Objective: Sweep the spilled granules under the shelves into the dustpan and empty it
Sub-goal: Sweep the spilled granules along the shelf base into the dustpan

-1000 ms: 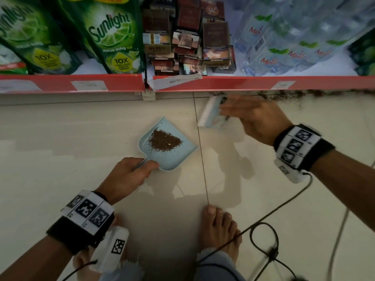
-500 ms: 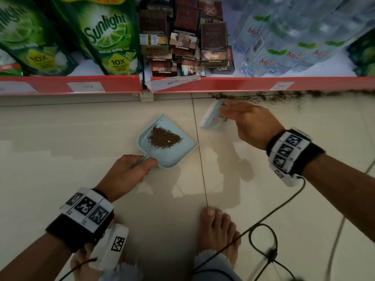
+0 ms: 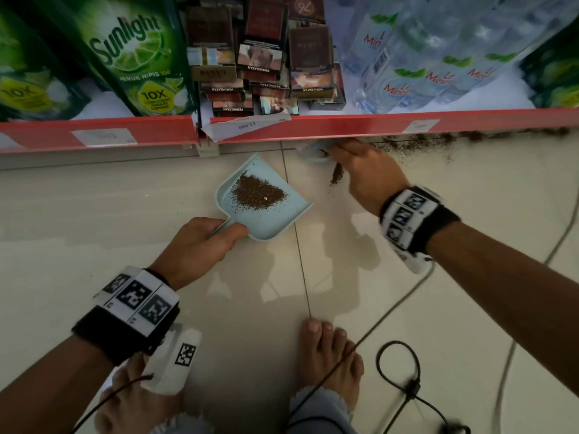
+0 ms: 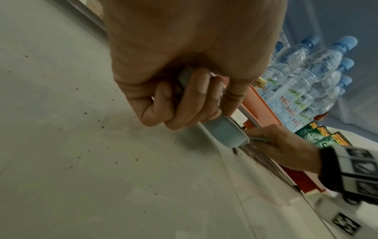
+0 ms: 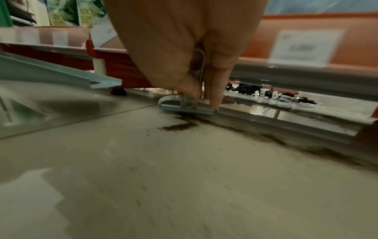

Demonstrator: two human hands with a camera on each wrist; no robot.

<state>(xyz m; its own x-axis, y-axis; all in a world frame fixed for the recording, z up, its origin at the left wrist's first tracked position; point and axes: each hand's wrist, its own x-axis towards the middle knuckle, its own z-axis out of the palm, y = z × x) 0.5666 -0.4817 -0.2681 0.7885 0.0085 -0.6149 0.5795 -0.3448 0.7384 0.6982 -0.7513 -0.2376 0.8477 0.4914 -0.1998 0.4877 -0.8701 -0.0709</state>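
Clearly mid-sweep: the right hand [image 3: 368,177] pinches the small brush [image 5: 186,105] at the shelf edge [image 3: 344,123], and the left hand [image 3: 200,242] grips the dustpan [image 3: 282,220] handle. Spilled granules [image 3: 416,140] trail toward 2 o'clock; one heap already lies in the pan. Next, I judge, drag them toward 8 o'clock. The low shelf lip crowds the brush; cigarette packs [image 3: 266,57] and water bottles [image 3: 438,57] stand above.

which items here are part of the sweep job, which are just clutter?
Job:
- dustpan, gripped by the left hand, pile already in it
- brush, gripped by the right hand at the shelf edge
- granules along the shelf base

Not the job:
- soap pouches
- cigarette packs
- water bottles
- cable on the floor
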